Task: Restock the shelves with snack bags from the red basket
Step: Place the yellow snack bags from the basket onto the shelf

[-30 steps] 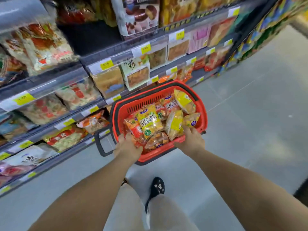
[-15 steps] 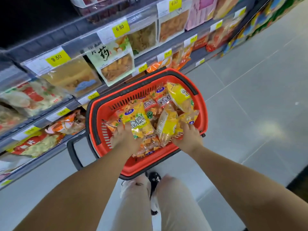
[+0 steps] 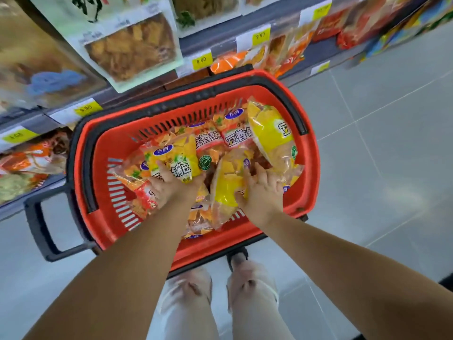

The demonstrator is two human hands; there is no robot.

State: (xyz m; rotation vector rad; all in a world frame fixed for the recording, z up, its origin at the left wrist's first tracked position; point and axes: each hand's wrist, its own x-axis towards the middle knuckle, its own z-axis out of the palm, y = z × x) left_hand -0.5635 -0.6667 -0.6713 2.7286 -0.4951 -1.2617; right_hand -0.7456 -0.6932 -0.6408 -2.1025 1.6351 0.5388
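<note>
In the red basket [image 3: 311,168], a heap of snack bags [image 3: 235,137] is lying, with yellow and orange packs overlapping from the left wall across to the right wall. The left hand [image 3: 172,190] is gripping the left bag [image 3: 177,161], a yellow pack near the middle of the heap, its fingers curling over the pack's near end. The right hand [image 3: 263,192] is grasping the right bag [image 3: 225,190], a yellow pack standing on edge toward the near-right corner. Its fingers are spreading over the pack's face and its thumb is pressing in at the near side. Both bags are sitting inside the basket, touching the packs around them. A third bag [image 3: 268,130], also yellow, is leaning in the far-right corner.

The basket is resting on the grey floor [image 3: 382,148], just beside the shelves [image 3: 220,44], with its far rim lying under the lowest visible stock. A black carry handle [image 3: 208,89] is lying folded along the far rim, and a black pull handle [image 3: 36,229] is sticking out from the left side. The shelves are carrying packed snacks behind yellow price tags [image 3: 202,60], much of it blurred. The person's legs, in pale trousers [image 3: 186,312], are standing at the basket's near edge, and a dark shoe [image 3: 236,256] is showing just below the near rim.
</note>
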